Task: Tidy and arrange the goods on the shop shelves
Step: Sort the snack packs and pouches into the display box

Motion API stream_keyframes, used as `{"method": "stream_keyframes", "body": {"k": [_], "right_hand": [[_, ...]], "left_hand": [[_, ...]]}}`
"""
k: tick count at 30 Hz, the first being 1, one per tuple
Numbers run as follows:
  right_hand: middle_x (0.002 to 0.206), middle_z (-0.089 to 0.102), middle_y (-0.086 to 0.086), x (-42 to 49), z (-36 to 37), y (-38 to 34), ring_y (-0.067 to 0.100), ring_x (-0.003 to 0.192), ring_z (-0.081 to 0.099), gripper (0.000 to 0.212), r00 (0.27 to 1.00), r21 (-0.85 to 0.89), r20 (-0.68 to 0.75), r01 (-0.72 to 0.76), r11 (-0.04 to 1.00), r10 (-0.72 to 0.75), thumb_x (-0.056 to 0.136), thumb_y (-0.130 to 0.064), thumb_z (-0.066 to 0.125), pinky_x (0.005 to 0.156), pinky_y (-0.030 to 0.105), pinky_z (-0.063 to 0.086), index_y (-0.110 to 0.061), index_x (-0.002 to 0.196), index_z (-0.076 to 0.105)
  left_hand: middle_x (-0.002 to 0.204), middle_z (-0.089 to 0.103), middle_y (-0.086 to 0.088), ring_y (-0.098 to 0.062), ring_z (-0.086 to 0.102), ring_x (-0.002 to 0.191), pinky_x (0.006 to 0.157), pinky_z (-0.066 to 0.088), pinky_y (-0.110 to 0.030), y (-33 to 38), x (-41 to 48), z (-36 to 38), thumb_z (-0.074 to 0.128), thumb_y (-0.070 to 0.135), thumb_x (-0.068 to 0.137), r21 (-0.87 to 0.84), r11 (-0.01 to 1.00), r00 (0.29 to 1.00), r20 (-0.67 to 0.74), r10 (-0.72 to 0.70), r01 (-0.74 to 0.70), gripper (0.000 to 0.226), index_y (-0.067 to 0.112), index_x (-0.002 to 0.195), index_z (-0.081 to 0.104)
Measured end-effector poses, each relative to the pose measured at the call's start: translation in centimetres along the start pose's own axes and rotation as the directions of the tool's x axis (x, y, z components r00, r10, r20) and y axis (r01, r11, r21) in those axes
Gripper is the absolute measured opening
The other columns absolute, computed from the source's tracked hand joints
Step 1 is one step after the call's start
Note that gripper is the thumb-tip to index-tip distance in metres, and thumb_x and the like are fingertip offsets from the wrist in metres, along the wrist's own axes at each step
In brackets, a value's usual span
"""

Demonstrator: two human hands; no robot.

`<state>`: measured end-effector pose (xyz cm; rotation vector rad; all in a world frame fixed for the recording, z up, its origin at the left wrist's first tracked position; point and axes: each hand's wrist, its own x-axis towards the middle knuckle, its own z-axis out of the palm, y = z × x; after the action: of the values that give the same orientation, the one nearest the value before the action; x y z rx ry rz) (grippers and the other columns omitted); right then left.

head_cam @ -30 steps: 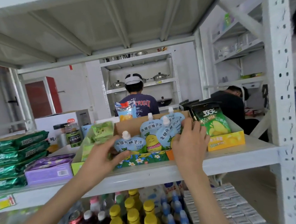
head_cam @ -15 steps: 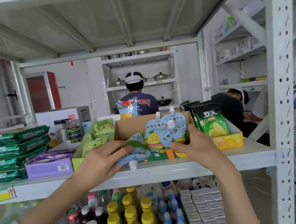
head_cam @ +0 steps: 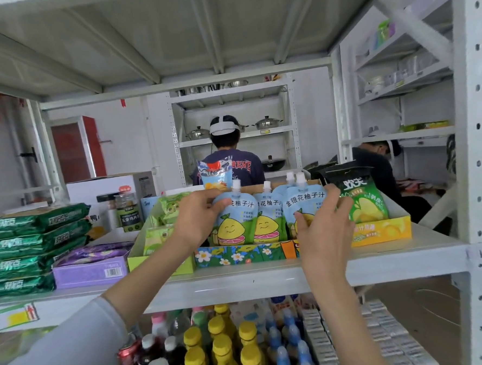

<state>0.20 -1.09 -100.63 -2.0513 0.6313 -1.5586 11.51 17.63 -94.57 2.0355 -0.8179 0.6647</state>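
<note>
- The left hand (head_cam: 198,221) pinches the upper corner of the leftmost pouch (head_cam: 231,228), a pale-blue soft plastic juice pack with a white screw cap and a smiling yellow fruit on it. The thumb lies on the front and the fingers curl behind. This grip probably keeps the floppy pack upright and facing out.
- The right hand (head_cam: 326,230) clasps the rightmost pouch (head_cam: 304,203), a pack of the same kind, at its three o'clock edge. The thumb is on the print and the fingers wrap round the back.
- The two hands bracket the row, seemingly to square it up. A middle pouch (head_cam: 267,223) stands between them, and each pack overlaps the next.
- The pouches stand upright in a flower-printed cardboard display tray (head_cam: 238,254), whose low front wall props their bases.
- The tray sits near the front edge of the white metal shelf (head_cam: 268,278).
- At three o'clock, touching the right hand's fingers, a green crisp bag (head_cam: 364,203) leans in a yellow cardboard tray (head_cam: 384,230).
- At nine o'clock, a lime-green open carton (head_cam: 153,245) holds green sachets. Past it lie a flat lilac box (head_cam: 90,272) and a stack of dark green foil packets (head_cam: 26,243).
- At six o'clock, on the level below, stand yellow-capped bottles (head_cam: 221,344).
- The row looks nearly straight, and only a small nudge seems left.
</note>
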Motion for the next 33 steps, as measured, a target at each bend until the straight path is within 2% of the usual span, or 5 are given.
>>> {"method": "stream_keyframes", "body": {"k": [5, 17, 23, 28, 33], "right_hand": [[0.124, 0.040, 0.015, -0.3, 0.9, -0.1, 0.033, 0.084, 0.058, 0.048, 0.999, 0.002, 0.010, 0.039, 0.999, -0.040, 0.088, -0.008, 0.074, 0.069, 0.042, 0.052, -0.011, 0.128, 0.047], [0.115, 0.049, 0.013, 0.9, 0.6, -0.1, 0.032, 0.093, 0.056, 0.034, 0.988, 0.068, 0.116, 0.095, 0.993, -0.102, 0.104, -0.033, 0.049, 0.082, 0.043, 0.050, -0.007, 0.119, 0.066], [0.132, 0.046, 0.017, 0.0, 0.7, -0.9, 0.035, 0.115, 0.044, 0.087, 0.952, -0.099, 0.259, 0.197, 0.975, -0.166, 0.089, -0.076, 0.023, 0.087, 0.047, 0.046, -0.010, 0.138, 0.053], [0.131, 0.046, 0.019, -2.1, 2.6, -2.0, 0.037, 0.111, 0.045, 0.110, 0.973, -0.303, 0.200, 0.175, 0.937, -0.117, 0.078, -0.089, 0.041, 0.087, 0.048, 0.045, -0.005, 0.148, 0.041], [0.135, 0.048, 0.022, -3.0, 3.3, -1.9, 0.038, 0.113, 0.046, 0.104, 0.988, -0.244, 0.120, 0.122, 0.962, -0.095, 0.077, -0.080, 0.061, 0.094, 0.049, 0.045, -0.005, 0.147, 0.044]], "left_hand": [[0.099, 0.077, 0.001, -0.007, 0.071, 0.085, 0.070, 0.058, -0.016, 1.0, 0.9, 2.6, 0.070, 0.021, 0.096, -0.230, 0.967, 0.994, 0.009, -0.112, 0.111, 0.018, 0.015, 0.110, 0.079], [0.099, 0.079, -0.008, -0.023, 0.076, 0.091, 0.082, 0.063, -0.039, 2.1, 1.0, 5.0, 0.078, 0.016, 0.088, -0.676, 0.655, 0.909, 0.052, -0.414, 0.338, 0.014, 0.010, 0.101, 0.081], [0.087, 0.068, 0.004, -0.018, 0.060, 0.074, 0.071, 0.051, -0.029, 0.5, 0.6, 1.5, 0.048, 0.036, 0.107, 0.047, 0.999, 0.996, 0.089, -0.016, 0.012, 0.042, 0.003, 0.108, 0.075], [0.106, 0.068, -0.014, -0.032, 0.068, 0.087, 0.069, 0.053, -0.037, -0.9, 0.7, 0.4, 0.049, 0.004, 0.096, 0.617, 0.755, 0.935, 0.353, -0.016, -0.220, 0.039, 0.013, 0.133, 0.055], [0.078, 0.049, -0.004, -0.022, 0.055, 0.068, 0.060, 0.044, -0.035, 0.6, 0.2, 1.4, 0.045, -0.005, 0.094, 0.707, 0.684, 0.878, 0.429, -0.213, -0.180, 0.033, 0.002, 0.126, 0.042]]}}
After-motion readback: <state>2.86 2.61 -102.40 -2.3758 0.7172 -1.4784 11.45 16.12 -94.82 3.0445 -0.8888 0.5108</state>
